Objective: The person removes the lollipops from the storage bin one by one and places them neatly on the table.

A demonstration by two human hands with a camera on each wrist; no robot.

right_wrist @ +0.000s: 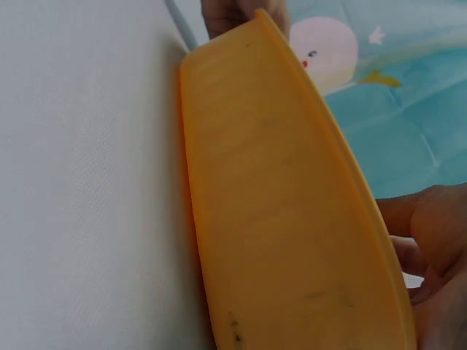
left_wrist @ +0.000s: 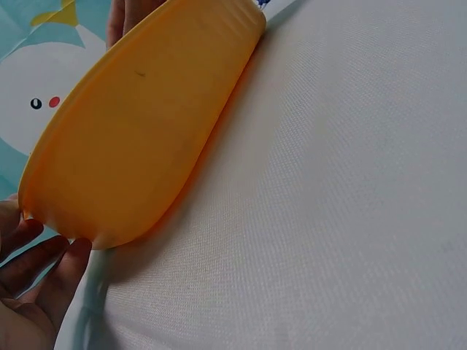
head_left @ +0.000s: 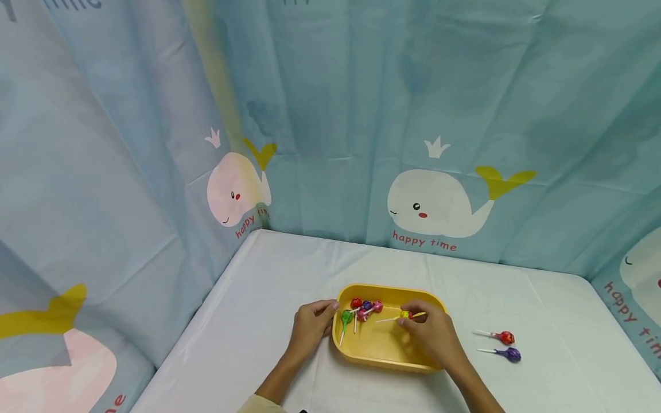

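Note:
A yellow tray [head_left: 382, 365] stands on the white-covered table. My left hand [head_left: 311, 327] grips its left end, thumb at the rim and fingertips against the outer wall, as the left wrist view also shows at the tray wall [left_wrist: 139, 131]. Inside the tray my right hand [head_left: 431, 330] pinches a yellow lollipop [head_left: 405, 315], its white stick pointing left. To the left in the tray lie a green lollipop [head_left: 346, 316], a red lollipop [head_left: 356, 302] and several pink and purple ones. In the right wrist view the tray's near wall hides what my right hand [right_wrist: 438, 255] holds.
Right of the tray, a red lollipop [head_left: 506, 338] and a purple lollipop [head_left: 512, 354] lie on the white tablecloth [head_left: 558, 321], sticks pointing left. A blue curtain [head_left: 330, 115] with whale prints hangs behind the table and along its sides.

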